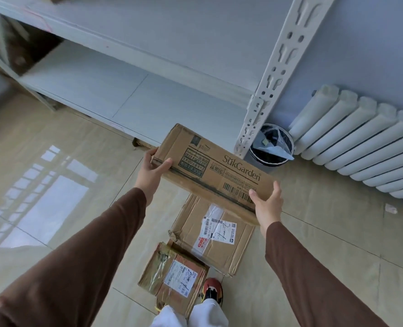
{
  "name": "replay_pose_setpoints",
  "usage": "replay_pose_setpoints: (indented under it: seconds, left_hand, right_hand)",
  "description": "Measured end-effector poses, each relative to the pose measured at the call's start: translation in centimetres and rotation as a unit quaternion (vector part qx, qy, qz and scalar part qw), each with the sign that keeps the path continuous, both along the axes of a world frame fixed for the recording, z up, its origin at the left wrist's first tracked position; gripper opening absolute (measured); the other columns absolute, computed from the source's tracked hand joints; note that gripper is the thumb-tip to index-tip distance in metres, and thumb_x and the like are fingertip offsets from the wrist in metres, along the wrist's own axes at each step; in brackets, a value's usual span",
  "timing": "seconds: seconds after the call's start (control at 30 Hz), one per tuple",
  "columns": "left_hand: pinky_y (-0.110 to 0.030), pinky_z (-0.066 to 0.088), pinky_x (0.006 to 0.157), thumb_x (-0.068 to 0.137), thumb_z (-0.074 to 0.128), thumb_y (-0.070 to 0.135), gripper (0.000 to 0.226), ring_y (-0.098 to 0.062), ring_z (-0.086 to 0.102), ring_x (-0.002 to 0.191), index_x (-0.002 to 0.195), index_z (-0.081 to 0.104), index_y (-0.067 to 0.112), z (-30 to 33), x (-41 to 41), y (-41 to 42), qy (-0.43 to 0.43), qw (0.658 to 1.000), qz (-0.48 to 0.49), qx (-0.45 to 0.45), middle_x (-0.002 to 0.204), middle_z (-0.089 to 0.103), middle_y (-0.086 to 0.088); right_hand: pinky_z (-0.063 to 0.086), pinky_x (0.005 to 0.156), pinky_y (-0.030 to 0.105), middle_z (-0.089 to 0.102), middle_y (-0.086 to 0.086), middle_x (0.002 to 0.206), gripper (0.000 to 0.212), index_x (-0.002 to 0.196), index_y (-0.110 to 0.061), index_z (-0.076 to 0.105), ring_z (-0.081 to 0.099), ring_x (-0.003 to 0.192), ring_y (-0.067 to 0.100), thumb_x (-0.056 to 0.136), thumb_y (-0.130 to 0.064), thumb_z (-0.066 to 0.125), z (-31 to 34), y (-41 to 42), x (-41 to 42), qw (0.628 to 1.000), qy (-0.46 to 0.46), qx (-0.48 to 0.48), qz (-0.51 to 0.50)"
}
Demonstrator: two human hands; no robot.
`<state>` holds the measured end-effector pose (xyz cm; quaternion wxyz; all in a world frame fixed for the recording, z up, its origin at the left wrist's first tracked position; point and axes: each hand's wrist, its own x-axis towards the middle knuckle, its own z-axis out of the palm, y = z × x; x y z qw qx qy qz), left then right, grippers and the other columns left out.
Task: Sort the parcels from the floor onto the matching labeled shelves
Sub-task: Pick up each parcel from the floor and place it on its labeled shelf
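Brown cardboard against pale grey-white steel shelving

A tan printed cardboard carton (pixel 215 172) carries dark green lettering and a black barcode; at six o'clock, two brown cardboard parcels (pixel 213 234) (pixel 174 277) bear white labels with black handwriting, one adding a red sticker. Brown sleeves (pixel 82 260) frame them. White perforated shelf upright (pixel 273 74), white ribbed radiator (pixel 370 147) at three o'clock, black round bin (pixel 270 147), glossy beige floor tiles (pixel 54 185), red-and-yellow shoe (pixel 212 290).
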<state>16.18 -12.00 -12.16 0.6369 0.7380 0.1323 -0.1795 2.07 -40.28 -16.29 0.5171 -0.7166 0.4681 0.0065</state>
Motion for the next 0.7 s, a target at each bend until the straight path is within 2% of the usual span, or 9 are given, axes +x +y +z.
replay_pose_setpoints:
  seconds: [0.13,0.23,0.3,0.4,0.47,0.53,0.6,0.7]
  left_hand:
    - [-0.018,0.054,0.071,0.094,0.073,0.016,0.042,-0.009,0.07,0.092,0.132,0.056,0.02,9.2,-2.1,4.3,-0.07,0.996,0.039,-0.047,0.108,0.071,0.003]
    - [-0.019,0.055,0.076,0.091,0.076,0.013,0.043,-0.013,0.07,0.096,0.128,0.059,0.023,15.6,-4.1,8.0,-0.124,0.989,0.059,-0.061,0.114,0.07,-0.002]
    - [-0.023,0.056,0.079,0.087,0.08,0.011,0.049,-0.019,0.069,0.104,0.128,0.059,0.028,19.4,-5.5,10.8,-0.164,0.982,0.073,-0.066,0.126,0.065,-0.009]
    - [-0.022,0.057,0.08,0.083,0.082,0.007,0.065,-0.016,0.065,0.111,0.136,0.054,0.033,24.5,-7.9,15.2,-0.208,0.97,0.107,-0.061,0.133,0.059,-0.004]
    - [-0.028,0.058,0.09,0.079,0.086,0.015,0.075,-0.017,0.06,0.121,0.14,0.05,0.04,27.0,-9.3,18.9,-0.232,0.962,0.131,-0.052,0.138,0.055,-0.001]
    - [-0.04,0.055,0.102,0.072,0.09,0.031,0.075,-0.021,0.054,0.129,0.134,0.052,0.05,29.1,-10.8,23.1,-0.249,0.956,0.15,-0.033,0.142,0.05,0.0]
    - [-0.045,0.052,0.106,0.068,0.089,0.041,0.076,-0.023,0.05,0.132,0.133,0.052,0.053,31.0,-12.6,27.9,-0.263,0.949,0.174,-0.026,0.144,0.045,0.001]
    - [-0.036,0.054,0.1,0.065,0.089,0.046,0.08,-0.024,0.051,0.131,0.135,0.052,0.051,33.6,-14.8,34.5,-0.281,0.935,0.213,-0.027,0.145,0.043,-0.002]
  right_hand:
    - [0.033,0.119,0.047,0.022,0.002,0.166,0.09,0.162,-0.032,0.018,0.032,0.15,0.026,0.093,-0.024,0.075,6.1,3.6,0.5,0.995,-0.051,0.07,0.039]
    - [0.029,0.123,0.053,0.029,-0.004,0.165,0.097,0.158,-0.043,0.018,0.03,0.152,0.025,0.083,-0.039,0.079,10.8,6.7,1.8,0.988,-0.076,0.097,0.091]
    - [0.027,0.122,0.052,0.031,-0.003,0.164,0.091,0.16,-0.041,0.017,0.03,0.151,0.025,0.091,-0.03,0.075,14.0,9.2,2.7,0.98,-0.096,0.132,0.116]
    - [0.026,0.122,0.057,0.031,-0.001,0.165,0.087,0.158,-0.047,0.015,0.032,0.15,0.03,0.096,-0.028,0.071,18.0,13.5,3.9,0.964,-0.119,0.173,0.164]
    - [0.03,0.119,0.061,0.036,-0.002,0.161,0.084,0.154,-0.053,0.017,0.037,0.145,0.03,0.096,-0.029,0.072,20.2,16.9,4.8,0.954,-0.131,0.186,0.194]
    - [0.031,0.12,0.054,0.04,-0.002,0.157,0.083,0.157,-0.046,0.018,0.041,0.141,0.026,0.097,-0.023,0.071,22.6,20.9,5.3,0.944,-0.158,0.189,0.219]
    - [0.032,0.119,0.046,0.041,0.0,0.156,0.083,0.159,-0.038,0.019,0.043,0.138,0.024,0.097,-0.016,0.07,25.3,25.7,5.1,0.93,-0.194,0.199,0.241]
    - [0.037,0.117,0.05,0.037,-0.001,0.161,0.087,0.16,-0.039,0.016,0.04,0.144,0.026,0.096,-0.016,0.071,28.4,32.1,5.1,0.912,-0.212,0.228,0.267]
